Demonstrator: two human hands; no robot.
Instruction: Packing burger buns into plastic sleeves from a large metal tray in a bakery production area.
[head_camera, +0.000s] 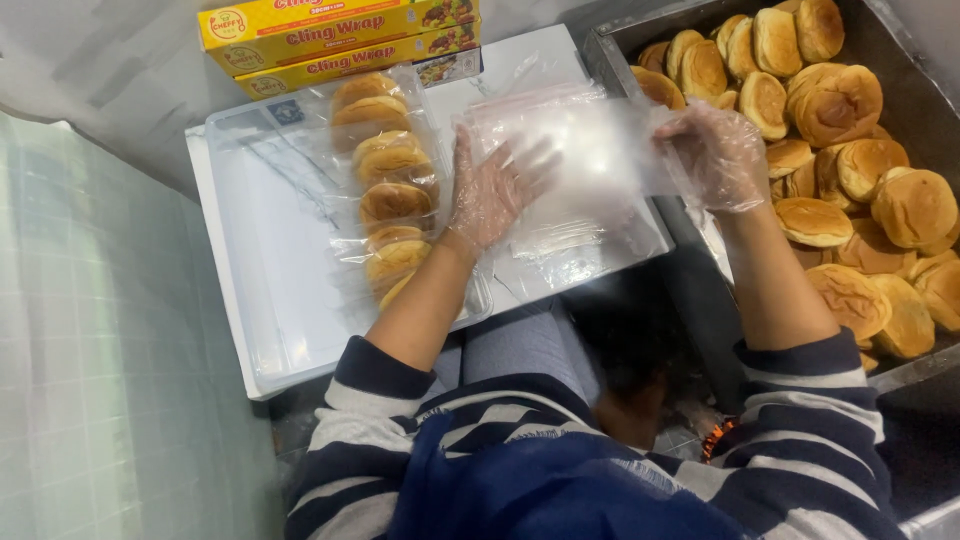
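I see the clear plastic bag (590, 150) at the white tray's (250, 300) far right edge — left hand (490, 195) flat, fingers spread on it; right hand (715, 150) pinching its right end.

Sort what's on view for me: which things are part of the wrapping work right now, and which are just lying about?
In use:
- left hand, flat on the clear plastic bag
- right hand, its grip on the bag's edge
- bagged row of buns
- loose buns in the metal tray

Lying about:
- yellow cling wrap boxes
- white board, only a work surface
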